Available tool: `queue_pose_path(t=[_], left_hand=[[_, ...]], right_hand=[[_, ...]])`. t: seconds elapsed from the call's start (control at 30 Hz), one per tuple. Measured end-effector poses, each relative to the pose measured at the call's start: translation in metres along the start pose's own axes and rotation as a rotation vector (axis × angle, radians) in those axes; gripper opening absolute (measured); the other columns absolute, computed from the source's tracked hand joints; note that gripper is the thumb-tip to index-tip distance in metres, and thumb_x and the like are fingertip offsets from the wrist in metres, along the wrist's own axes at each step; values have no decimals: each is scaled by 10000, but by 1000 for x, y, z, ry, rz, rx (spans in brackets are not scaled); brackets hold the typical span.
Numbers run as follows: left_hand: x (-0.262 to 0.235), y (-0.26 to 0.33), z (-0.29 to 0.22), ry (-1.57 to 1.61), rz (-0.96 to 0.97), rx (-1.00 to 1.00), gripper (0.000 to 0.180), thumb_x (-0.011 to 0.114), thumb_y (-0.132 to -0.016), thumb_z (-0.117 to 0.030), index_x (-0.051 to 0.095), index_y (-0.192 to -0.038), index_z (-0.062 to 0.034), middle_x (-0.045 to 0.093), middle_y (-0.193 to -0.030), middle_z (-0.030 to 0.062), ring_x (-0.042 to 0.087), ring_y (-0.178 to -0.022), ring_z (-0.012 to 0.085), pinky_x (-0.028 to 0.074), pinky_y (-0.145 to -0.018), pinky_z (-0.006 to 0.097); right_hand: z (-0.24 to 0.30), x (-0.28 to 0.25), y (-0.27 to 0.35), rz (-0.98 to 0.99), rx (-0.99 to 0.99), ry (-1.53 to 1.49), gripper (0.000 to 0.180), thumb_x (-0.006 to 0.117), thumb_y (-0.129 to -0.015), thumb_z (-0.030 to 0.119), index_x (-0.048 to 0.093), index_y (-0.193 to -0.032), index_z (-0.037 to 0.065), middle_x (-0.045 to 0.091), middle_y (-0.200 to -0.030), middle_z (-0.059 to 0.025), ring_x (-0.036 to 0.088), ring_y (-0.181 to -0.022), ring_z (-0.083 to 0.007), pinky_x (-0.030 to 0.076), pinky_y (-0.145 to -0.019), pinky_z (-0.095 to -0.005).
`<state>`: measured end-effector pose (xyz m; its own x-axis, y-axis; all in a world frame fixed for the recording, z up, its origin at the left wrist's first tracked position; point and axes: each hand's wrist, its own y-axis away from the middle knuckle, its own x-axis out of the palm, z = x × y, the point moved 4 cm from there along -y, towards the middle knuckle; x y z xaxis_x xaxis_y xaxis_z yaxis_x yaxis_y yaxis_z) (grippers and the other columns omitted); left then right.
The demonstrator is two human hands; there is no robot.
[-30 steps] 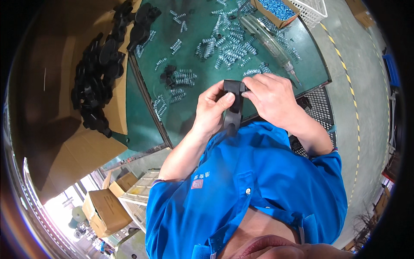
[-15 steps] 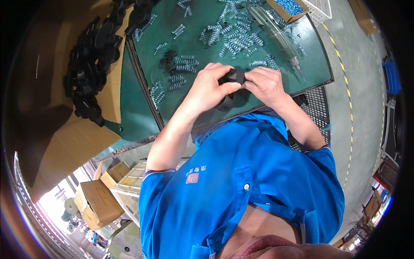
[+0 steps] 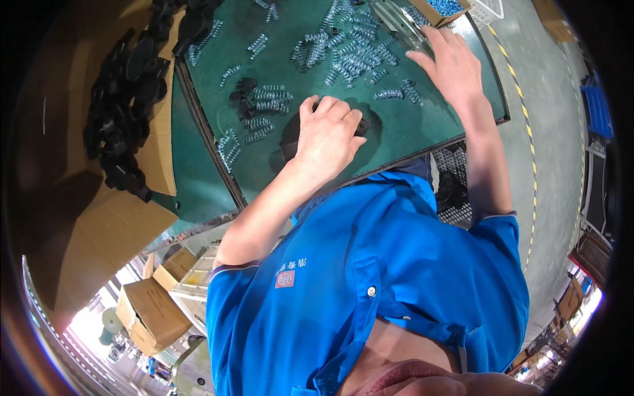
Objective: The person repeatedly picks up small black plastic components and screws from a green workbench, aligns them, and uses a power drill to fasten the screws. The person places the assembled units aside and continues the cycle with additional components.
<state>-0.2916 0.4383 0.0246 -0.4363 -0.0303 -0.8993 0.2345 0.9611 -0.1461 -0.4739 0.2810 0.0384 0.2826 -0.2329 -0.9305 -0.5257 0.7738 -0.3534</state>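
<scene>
My left hand is closed over a black plastic part, pressing it down on the green tabletop near the front edge. Much of the part is hidden under the palm; dark rounded portions show on both sides. My right hand is stretched out at the far right, over the grey-green electric screwdriver. Its thumb and fingers are apart, and it partly covers the tool. Small black blocks and several coil springs lie left of my left hand.
A large pile of springs covers the far middle of the green table. Beyond my right hand stands a small box of blue screws. Black parts fill a cardboard box at left. A perforated black crate is below the right table edge.
My right hand has left the black part and moved far right, over the screwdriver. My left hand has turned palm down onto the part, which is now lower on the table.
</scene>
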Motion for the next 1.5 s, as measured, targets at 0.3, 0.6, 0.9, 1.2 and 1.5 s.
queue_pose_path(t=[0.3, 0.6, 0.9, 1.2, 1.5], left_hand=[[2, -19, -4, 13, 11, 1, 441, 833, -637, -191, 687, -1031, -58, 631, -962, 71, 569, -1041, 269, 375, -998, 465], [4, -18, 1, 102, -22, -5, 425, 839, -620, -184, 717, -1010, -68, 632, -926, 48, 580, -1008, 243, 356, -1044, 476], [6, -18, 2, 76, 16, -40, 394, 838, -634, -214, 721, -995, -109, 609, -924, 21, 578, -1016, 208, 345, -1052, 476], [6, -18, 3, 72, 15, -37, 396, 832, -636, -226, 716, -997, -112, 593, -930, 15, 570, -1022, 200, 342, -1046, 475], [7, -16, 4, 66, 9, -32, 379, 825, -627, -200, 704, -974, -111, 597, -922, 14, 573, -1022, 202, 353, -1038, 472]], right_hand=[[-25, 23, -11, 112, 68, -179, 633, 732, -834, 367, 518, -1294, -11, 694, -1021, -215, 691, -951, -331, 553, -787, -438], [6, -46, 0, -153, 120, -1637, 388, 694, -845, 182, 561, -1118, -59, 623, -919, -117, 665, -758, -232, 522, -667, -321], [60, -39, 12, -439, -129, -1707, 437, 728, -861, 176, 466, -1153, -16, 557, -986, -146, 668, -689, -237, 553, -573, -322], [64, -31, 14, -399, -142, -1707, 426, 683, -835, 84, 451, -1174, -31, 557, -1011, -158, 667, -700, -237, 564, -587, -330], [78, -36, 17, -203, -154, -1507, 676, 731, -871, 272, 298, -1335, 35, 502, -989, -135, 651, -742, -248, 564, -638, -370]])
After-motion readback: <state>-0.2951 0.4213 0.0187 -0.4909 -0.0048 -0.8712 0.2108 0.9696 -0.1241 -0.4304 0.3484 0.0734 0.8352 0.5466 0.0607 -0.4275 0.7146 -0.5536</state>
